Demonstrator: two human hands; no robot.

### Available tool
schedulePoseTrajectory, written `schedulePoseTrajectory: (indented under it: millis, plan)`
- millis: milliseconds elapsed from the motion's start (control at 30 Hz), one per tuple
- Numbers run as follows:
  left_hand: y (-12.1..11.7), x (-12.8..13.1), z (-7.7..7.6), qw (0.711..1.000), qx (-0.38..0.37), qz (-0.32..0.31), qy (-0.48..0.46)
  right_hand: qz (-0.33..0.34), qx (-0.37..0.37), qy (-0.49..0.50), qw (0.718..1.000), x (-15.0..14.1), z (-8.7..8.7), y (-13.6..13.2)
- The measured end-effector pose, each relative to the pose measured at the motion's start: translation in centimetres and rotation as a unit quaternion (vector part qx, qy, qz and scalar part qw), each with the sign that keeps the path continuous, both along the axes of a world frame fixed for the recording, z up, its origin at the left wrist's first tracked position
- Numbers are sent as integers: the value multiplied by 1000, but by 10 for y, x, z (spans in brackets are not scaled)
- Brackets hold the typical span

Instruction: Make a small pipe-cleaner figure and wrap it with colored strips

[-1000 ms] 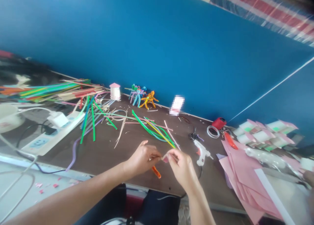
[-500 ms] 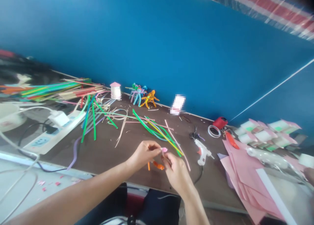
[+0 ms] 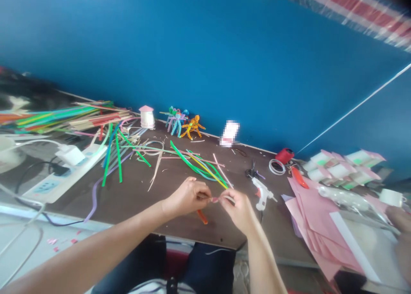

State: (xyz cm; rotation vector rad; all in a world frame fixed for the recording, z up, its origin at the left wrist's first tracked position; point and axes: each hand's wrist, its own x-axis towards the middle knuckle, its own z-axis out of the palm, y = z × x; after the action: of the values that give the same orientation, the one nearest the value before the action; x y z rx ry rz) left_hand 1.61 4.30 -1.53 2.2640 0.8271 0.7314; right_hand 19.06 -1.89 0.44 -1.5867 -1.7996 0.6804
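Observation:
My left hand is closed, with thumb and forefinger pinched on one end of a small pink pipe cleaner. Its other end sits in the fingertips of my right hand, also closed. The piece is short and looks curled or twisted; blur hides its exact shape. Just under my left fingers an orange pipe cleaner sticks out, and I cannot tell whether it is gripped or lies on the table. Beyond my hands lie loose green and yellow pipe cleaners.
Pipe-cleaner figures stand by the blue wall. A white glue gun and black scissors lie to the right, near pink sheets and paper rolls. A power strip is at left. Another person's hand shows at the right edge.
My hands came together and tilted around the pink piece, then drew slightly apart with it stretched between them. The orange piece shifted beneath my left hand. The whole view moved a little.

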Motion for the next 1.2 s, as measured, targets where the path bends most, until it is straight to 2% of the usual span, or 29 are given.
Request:
schedulePoseTrajectory:
  millis: [67, 167, 267, 367, 533, 600, 767, 867, 967, 1067, 1200]
  plan:
    - [1, 1, -2, 998, -60, 10, -10, -9, 0, -13, 1000, -1, -1, -2]
    - [0, 4, -7, 985, -153, 70, -38, -32, 28, -73, 996, -9, 1, -10]
    - [-2, 8, -11, 974, -196, 98, -63, -17, 54, -93, 994, -17, 0, -16]
    - [-4, 9, -12, 978, -181, 78, -62, -2, 72, -98, 993, -23, -1, -19]
    - [-8, 3, -3, 997, 4, 72, 21, -15, 63, -118, 991, -18, 6, -13]
    - [-9, -1, 2, 997, 29, 44, 49, -11, 46, -79, 996, -14, 11, -6]
    - [-8, -2, 9, 1000, -15, -9, 10, 3, -25, 74, 997, -6, 7, 13]
    - [-9, 0, 10, 992, -109, -1, -57, -7, -77, 138, 987, -6, -7, 19]
    - [-11, 2, 10, 973, -205, 37, -97, -32, -124, 196, 972, -10, -20, 18]
    - [-12, 3, 10, 969, -204, 74, -114, -46, -94, 174, 979, -15, -23, 13]
    - [-10, 5, 7, 975, -150, 92, -133, -25, -23, 60, 998, -24, -13, 1]
